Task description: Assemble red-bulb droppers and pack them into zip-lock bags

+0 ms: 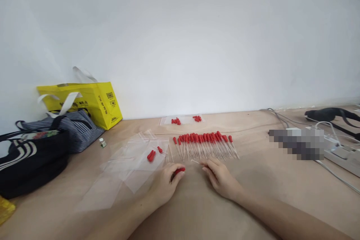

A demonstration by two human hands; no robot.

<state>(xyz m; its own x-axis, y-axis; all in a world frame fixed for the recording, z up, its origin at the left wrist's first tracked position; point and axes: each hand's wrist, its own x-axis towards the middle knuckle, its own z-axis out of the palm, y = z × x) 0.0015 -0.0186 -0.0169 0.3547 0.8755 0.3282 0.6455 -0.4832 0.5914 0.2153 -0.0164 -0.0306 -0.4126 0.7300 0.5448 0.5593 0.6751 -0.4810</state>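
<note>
My left hand [165, 182] is closed round a red rubber dropper bulb [180, 171], with part of the bulb showing between thumb and fingers. Between the fingers of my right hand [222, 180] is a thin clear dropper tube [195, 162], its end pointing left toward the bulb. Bulb and tube are apart. Just beyond both hands lies a row of several droppers [206, 144], red bulbs away from me and clear tubes toward me. A few loose red bulbs [151, 155] rest on clear plastic bags [123, 168] to the left.
By the wall lies another clear bag [188, 119] with red bulbs on it or in it. A small bottle [102, 143], a yellow bag [104, 105], a striped bag [87, 131] and a black bag [36, 165] stand left. Cables and a power strip [343, 159] lie right.
</note>
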